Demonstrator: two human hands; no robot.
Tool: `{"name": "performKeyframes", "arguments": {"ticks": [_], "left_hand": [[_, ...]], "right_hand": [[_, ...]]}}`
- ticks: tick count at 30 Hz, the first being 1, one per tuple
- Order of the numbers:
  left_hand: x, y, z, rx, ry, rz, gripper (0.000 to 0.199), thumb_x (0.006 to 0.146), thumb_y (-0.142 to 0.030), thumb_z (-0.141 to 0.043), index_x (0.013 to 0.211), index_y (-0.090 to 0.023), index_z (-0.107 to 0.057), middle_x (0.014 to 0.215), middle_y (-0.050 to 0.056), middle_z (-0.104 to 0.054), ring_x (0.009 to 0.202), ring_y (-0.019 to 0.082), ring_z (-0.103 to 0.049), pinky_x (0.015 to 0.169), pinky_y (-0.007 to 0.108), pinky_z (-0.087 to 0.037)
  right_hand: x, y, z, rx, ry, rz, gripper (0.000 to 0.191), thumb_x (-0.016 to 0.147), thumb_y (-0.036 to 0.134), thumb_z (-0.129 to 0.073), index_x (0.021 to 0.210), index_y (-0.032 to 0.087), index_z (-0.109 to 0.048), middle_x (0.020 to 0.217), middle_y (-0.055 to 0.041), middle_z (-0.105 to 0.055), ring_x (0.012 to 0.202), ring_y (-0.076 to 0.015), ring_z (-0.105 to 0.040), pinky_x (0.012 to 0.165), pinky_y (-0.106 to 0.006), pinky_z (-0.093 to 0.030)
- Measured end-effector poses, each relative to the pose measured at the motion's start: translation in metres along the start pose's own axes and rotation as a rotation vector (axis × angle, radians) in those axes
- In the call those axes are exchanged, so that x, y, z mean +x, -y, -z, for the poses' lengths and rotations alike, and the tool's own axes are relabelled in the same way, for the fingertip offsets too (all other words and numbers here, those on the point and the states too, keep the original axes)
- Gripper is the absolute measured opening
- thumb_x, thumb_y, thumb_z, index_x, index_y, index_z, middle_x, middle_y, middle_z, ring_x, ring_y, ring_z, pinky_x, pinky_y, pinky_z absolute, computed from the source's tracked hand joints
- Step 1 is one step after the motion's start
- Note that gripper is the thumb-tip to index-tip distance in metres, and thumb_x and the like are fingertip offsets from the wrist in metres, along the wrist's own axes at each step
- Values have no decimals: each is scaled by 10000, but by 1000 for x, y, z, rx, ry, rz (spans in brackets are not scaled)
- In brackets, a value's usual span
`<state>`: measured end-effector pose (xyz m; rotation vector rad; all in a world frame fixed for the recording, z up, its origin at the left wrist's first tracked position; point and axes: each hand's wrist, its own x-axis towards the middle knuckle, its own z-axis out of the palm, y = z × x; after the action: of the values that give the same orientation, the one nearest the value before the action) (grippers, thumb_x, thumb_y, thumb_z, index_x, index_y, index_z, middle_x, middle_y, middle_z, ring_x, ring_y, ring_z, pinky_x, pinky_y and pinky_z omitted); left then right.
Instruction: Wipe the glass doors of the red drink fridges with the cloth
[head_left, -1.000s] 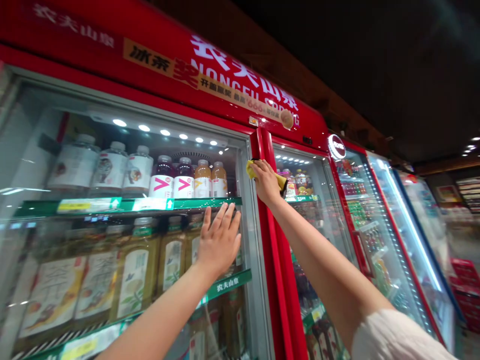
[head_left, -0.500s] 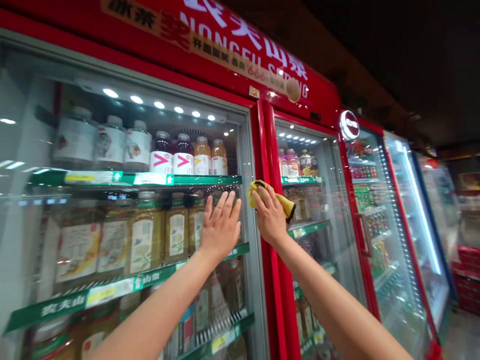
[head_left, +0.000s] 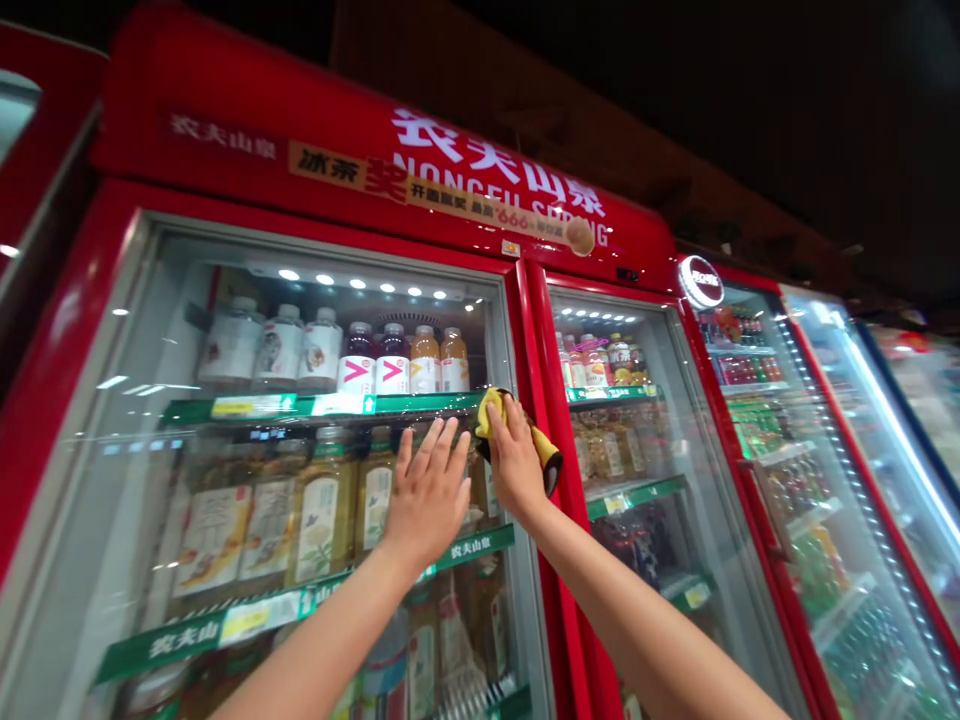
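My left hand (head_left: 429, 490) is spread near the glass of the left cooler door (head_left: 161, 480), with nothing in it. To its right, my right hand (head_left: 514, 455) presses a yellow cloth with a dark edge (head_left: 547, 455) at the right edge of that glass, beside the red door frame (head_left: 551, 400). Part of the cloth is hidden under the fingers. Behind the glass, bottles (head_left: 322, 510) stand on shelves with green strips (head_left: 184, 640).
The red cooler top (head_left: 247, 110) carries a sign strip (head_left: 450, 200). A second glass door (head_left: 675, 450) is on the right, and further coolers (head_left: 885, 420) line up beyond it. Another red cooler (head_left: 56, 80) shows at the upper left.
My right hand and the cloth have shifted left, from the red door frame toward the left door's glass. The view has tilted up and shows more of the cooler's top and left side.
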<state>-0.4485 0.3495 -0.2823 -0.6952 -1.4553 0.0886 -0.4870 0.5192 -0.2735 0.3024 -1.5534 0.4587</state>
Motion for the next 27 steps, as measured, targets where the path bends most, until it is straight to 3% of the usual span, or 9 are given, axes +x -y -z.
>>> {"name": "performKeyframes", "arguments": {"ticks": [6, 8, 13, 15, 17, 21, 23, 25, 27], "left_hand": [[4, 11, 11, 10, 32, 0, 628, 934, -307, -562, 1542, -225, -425, 1581, 118, -466, 1505, 284, -372, 1298, 547, -132], [6, 12, 12, 10, 53, 13, 627, 930, -295, -562, 1538, -220, -429, 1586, 125, -458, 1509, 289, -364, 1295, 557, -138], [-4, 12, 20, 26, 82, 28, 554, 954, -303, -527, 1494, -181, -491, 1586, 137, -455, 1510, 291, -359, 1293, 552, -143], [-10, 13, 23, 29, 83, 23, 558, 954, -310, -529, 1496, -184, -487, 1584, 132, -460, 1509, 288, -362, 1294, 544, -146], [-14, 15, 26, 40, 76, 23, 570, 948, -318, -541, 1501, -193, -480, 1585, 123, -460, 1505, 286, -368, 1295, 538, -147], [-14, 22, 30, 86, 73, 46, 542, 957, -330, -532, 1479, -188, -502, 1587, 108, -462, 1491, 284, -391, 1295, 525, -149], [-14, 27, 31, 104, 88, 63, 525, 965, -322, -513, 1470, -176, -509, 1584, 108, -467, 1494, 280, -386, 1295, 518, -150], [-15, 31, 33, 114, 105, 83, 527, 965, -305, -503, 1473, -169, -505, 1580, 116, -470, 1500, 282, -376, 1293, 520, -155], [-18, 36, 36, 110, 115, 97, 551, 956, -291, -504, 1492, -168, -484, 1579, 130, -468, 1508, 289, -363, 1290, 530, -160]], "right_hand": [[87, 7, -6, -54, -74, -143, 535, 1018, 206, -403, 1553, 188, -406, 1671, -165, -286, 1557, -273, -254, 1231, -493, -320], [77, 10, -6, -86, -54, -127, 565, 1011, 244, -444, 1566, 166, -379, 1687, -180, -230, 1572, -295, -200, 1242, -504, -294], [-29, 7, -4, -57, -32, -19, 622, 1002, 280, -460, 1603, 246, -300, 1697, -136, -217, 1583, -307, -144, 1223, -550, -311], [-50, 1, -3, -58, -1, 19, 625, 999, 277, -469, 1601, 253, -305, 1692, -138, -233, 1578, -306, -168, 1218, -546, -322], [-37, -2, -5, -49, -1, 22, 604, 996, 266, -473, 1585, 249, -342, 1686, -140, -252, 1570, -302, -198, 1215, -537, -328], [38, 8, -12, 17, -82, -54, 547, 981, 279, -511, 1523, 236, -457, 1662, -139, -309, 1546, -311, -257, 1214, -550, -316], [56, 18, -16, 44, -101, -47, 523, 983, 284, -509, 1503, 241, -487, 1655, -131, -329, 1541, -311, -268, 1219, -567, -297], [45, 25, -14, 46, -61, 43, 504, 998, 277, -480, 1501, 249, -495, 1655, -116, -338, 1546, -297, -262, 1233, -551, -282], [14, 27, -7, 30, 25, 179, 494, 1009, 281, -468, 1503, 267, -498, 1653, -91, -353, 1549, -281, -262, 1240, -511, -293]]}}
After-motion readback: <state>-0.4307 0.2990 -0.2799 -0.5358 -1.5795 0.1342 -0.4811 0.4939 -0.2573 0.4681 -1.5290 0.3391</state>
